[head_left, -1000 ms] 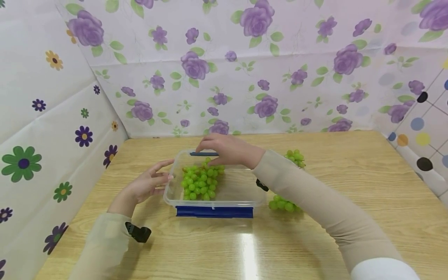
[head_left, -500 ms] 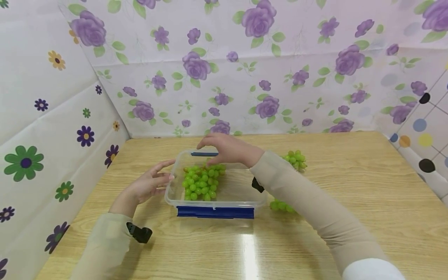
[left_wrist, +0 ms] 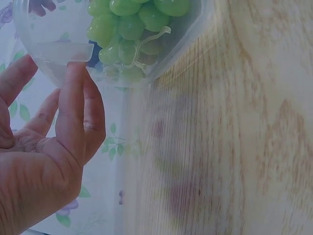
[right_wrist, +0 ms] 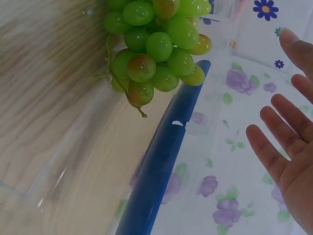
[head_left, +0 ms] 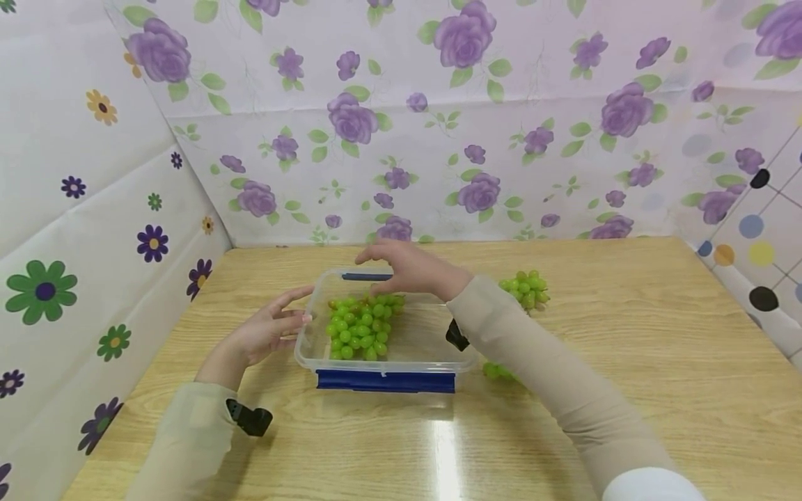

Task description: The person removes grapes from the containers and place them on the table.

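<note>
A bunch of green grapes (head_left: 357,330) lies in the left half of a clear plastic box (head_left: 426,365) with blue side latches (head_left: 385,380). At the box's left end, my left hand (head_left: 266,330) has its fingers spread; in the left wrist view a fingertip of this hand (left_wrist: 54,147) touches a clear tab under the rim. My right hand (head_left: 413,268) hovers over the far side of the box, above the grapes. Seen from the right wrist, that hand (right_wrist: 293,132) is spread and holds nothing, beside the blue far latch (right_wrist: 161,147).
Right of the box lie more green grapes: one bunch (head_left: 528,287) toward the back, another (head_left: 497,371) nearer and partly hidden by the right sleeve (head_left: 539,369). Flower-patterned sheets (head_left: 401,139) rise behind and left of the wooden table (head_left: 626,334).
My right forearm has swung a little to the left, covering more of the nearer grapes and uncovering more of the back bunch. The left hand and the box stay put.
</note>
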Available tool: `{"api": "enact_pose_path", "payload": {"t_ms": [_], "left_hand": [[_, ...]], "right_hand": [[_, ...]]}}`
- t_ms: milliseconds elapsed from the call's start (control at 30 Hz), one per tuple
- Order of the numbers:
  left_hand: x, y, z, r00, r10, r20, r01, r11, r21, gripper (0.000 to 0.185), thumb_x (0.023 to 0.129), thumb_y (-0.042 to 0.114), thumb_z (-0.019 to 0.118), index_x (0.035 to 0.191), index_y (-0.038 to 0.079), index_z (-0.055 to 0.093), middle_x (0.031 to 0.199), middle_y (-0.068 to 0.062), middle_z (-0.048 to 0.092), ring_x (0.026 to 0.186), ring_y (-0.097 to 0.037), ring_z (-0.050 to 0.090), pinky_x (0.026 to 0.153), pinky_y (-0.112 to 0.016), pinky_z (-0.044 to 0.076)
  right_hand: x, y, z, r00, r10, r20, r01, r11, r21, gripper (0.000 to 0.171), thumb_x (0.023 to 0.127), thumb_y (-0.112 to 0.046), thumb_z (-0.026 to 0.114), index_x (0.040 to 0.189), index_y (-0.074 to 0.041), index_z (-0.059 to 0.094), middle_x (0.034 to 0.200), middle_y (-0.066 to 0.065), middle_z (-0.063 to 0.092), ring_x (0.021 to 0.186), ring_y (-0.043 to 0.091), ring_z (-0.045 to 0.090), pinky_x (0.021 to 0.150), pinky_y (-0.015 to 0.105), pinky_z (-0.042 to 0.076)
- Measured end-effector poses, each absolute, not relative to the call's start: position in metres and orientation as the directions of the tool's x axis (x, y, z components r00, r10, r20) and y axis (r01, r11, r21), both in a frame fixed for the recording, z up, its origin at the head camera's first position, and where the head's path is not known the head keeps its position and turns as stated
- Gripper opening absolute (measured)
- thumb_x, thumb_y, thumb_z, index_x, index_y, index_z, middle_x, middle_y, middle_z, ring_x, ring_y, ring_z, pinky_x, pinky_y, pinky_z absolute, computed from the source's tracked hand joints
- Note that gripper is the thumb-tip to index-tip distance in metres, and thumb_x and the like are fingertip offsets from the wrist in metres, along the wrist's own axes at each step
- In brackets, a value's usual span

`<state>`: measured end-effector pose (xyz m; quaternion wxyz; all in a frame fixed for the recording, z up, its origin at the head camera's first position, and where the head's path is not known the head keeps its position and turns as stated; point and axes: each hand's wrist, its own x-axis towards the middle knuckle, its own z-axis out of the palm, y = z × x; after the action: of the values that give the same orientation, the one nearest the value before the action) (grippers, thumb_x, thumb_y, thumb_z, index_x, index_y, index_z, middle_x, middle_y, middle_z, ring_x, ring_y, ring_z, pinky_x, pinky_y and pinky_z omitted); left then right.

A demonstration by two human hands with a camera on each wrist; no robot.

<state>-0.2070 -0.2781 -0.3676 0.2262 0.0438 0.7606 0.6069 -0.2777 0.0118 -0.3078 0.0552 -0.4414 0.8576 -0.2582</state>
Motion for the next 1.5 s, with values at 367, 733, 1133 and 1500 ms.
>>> {"api": "enact_pose_path", "payload": {"t_ms": [367, 733, 1133, 1500], "left_hand": [[-0.207, -0.278, -0.368, -0.894, 0.34, -0.292, -0.216, 0.244, 0.945, 0.072, 0.097, 0.023, 0.055, 0.154, 0.021, 0.012, 0.147, -0.03, 0.029, 0.113, -0.024, 0.057, 0.093, -0.037, 0.05], [-0.207, -0.277, -0.367, -0.893, 0.344, -0.292, -0.22, 0.233, 0.947, 0.071, 0.098, 0.021, 0.054, 0.154, 0.019, 0.011, 0.146, -0.03, 0.028, 0.113, -0.023, 0.057, 0.092, -0.037, 0.05], [-0.207, -0.279, -0.363, -0.894, 0.343, -0.29, -0.217, 0.235, 0.947, 0.07, 0.098, 0.021, 0.054, 0.154, 0.021, 0.012, 0.146, -0.029, 0.027, 0.115, -0.024, 0.054, 0.095, -0.039, 0.048], [-0.206, -0.277, -0.369, -0.897, 0.327, -0.297, -0.243, 0.197, 0.95, 0.068, 0.098, 0.019, 0.055, 0.153, 0.019, 0.016, 0.134, -0.021, 0.041, 0.108, -0.021, 0.057, 0.087, -0.032, 0.052]], "right_hand": [[-0.279, 0.01, -0.322, -0.598, -0.793, 0.112, -0.713, 0.463, -0.526, 0.056, 0.082, -0.018, 0.076, 0.132, -0.005, 0.054, 0.134, 0.009, 0.053, 0.127, 0.024, 0.046, 0.107, 0.036, 0.038], [-0.283, 0.009, -0.338, -0.59, -0.803, 0.089, -0.715, 0.467, -0.521, 0.058, 0.081, -0.018, 0.077, 0.133, -0.005, 0.053, 0.135, 0.011, 0.053, 0.126, 0.025, 0.047, 0.106, 0.036, 0.039], [-0.282, 0.006, -0.34, -0.6, -0.799, 0.038, -0.707, 0.507, -0.493, 0.06, 0.082, -0.022, 0.076, 0.135, -0.007, 0.052, 0.137, 0.009, 0.051, 0.129, 0.024, 0.045, 0.108, 0.036, 0.037], [-0.277, 0.007, -0.345, -0.597, -0.802, -0.009, -0.697, 0.524, -0.49, 0.064, 0.081, -0.017, 0.077, 0.136, -0.001, 0.048, 0.138, 0.012, 0.05, 0.129, 0.027, 0.045, 0.109, 0.037, 0.037]]}}
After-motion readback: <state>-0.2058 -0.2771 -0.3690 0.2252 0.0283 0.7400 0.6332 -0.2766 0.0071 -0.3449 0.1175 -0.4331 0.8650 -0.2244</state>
